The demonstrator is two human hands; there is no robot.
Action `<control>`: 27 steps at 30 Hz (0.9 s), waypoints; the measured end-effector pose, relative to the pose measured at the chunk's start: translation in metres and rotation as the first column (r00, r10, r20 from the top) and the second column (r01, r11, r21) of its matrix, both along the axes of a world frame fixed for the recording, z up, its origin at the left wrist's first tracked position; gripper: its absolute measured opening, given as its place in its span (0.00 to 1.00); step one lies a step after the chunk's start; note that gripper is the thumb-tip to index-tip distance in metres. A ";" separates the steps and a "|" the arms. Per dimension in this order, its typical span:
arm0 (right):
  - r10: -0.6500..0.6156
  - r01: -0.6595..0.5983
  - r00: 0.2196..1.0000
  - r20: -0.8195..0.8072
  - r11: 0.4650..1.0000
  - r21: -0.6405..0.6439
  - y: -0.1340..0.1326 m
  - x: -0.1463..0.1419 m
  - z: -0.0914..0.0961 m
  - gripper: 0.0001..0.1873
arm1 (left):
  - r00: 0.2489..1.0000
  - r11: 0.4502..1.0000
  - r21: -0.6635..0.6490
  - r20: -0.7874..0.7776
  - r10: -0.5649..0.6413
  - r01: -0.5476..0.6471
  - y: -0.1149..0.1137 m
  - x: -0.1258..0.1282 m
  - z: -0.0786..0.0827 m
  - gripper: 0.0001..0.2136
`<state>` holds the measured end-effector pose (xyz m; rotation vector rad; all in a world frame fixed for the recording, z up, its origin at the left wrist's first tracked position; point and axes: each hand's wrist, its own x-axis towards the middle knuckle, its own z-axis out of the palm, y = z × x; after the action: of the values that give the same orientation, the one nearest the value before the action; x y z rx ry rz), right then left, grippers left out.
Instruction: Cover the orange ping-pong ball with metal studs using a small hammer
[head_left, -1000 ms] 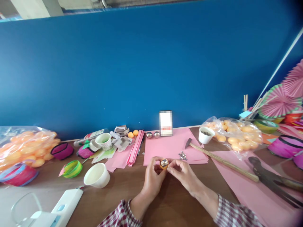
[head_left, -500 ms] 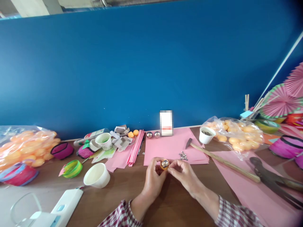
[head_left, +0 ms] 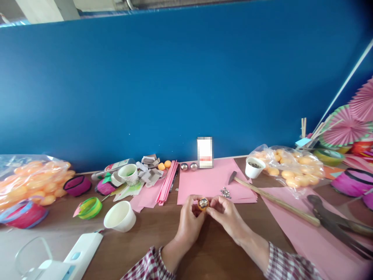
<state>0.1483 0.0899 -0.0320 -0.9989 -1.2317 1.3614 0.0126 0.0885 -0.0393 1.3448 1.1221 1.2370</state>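
Both my hands meet over the near edge of a pink paper sheet [head_left: 210, 179]. My left hand [head_left: 190, 221] cups a small orange ball [head_left: 203, 203] studded with shiny silver pieces. My right hand [head_left: 224, 212] pinches at the ball's right side with closed fingers. A small heap of silver studs [head_left: 224, 191] lies on the pink paper just beyond my right hand. Two silver balls [head_left: 188, 166] rest at the sheet's far edge.
A hammer [head_left: 271, 198] lies to the right, with a white cup [head_left: 253, 167] and a bag of orange balls [head_left: 291, 166] behind it. Large shears [head_left: 335, 223] lie far right. A white bowl [head_left: 120, 216], a second bag of balls [head_left: 27, 182] and paper lanterns sit left.
My hands and the ball have stayed in place, with only slight finger movement on the ball.
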 end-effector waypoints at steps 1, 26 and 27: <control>0.000 0.000 1.000 -0.004 1.000 0.003 0.000 0.000 0.000 0.14 | 1.000 1.000 -0.002 -0.001 -0.002 0.002 0.000 0.000 0.000 0.12; -0.051 0.043 0.990 0.134 0.997 0.062 0.001 0.004 0.003 0.13 | 0.998 0.998 -0.007 0.018 -0.056 0.057 -0.004 -0.002 0.010 0.17; -0.040 0.034 0.992 0.119 0.998 0.051 0.001 0.003 0.003 0.14 | 0.998 0.999 -0.004 0.019 -0.053 0.053 -0.004 -0.003 0.011 0.16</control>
<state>0.1518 0.0905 -0.0286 -1.0767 -1.3228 1.2518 0.0095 0.0844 -0.0279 1.3486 1.0690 1.2051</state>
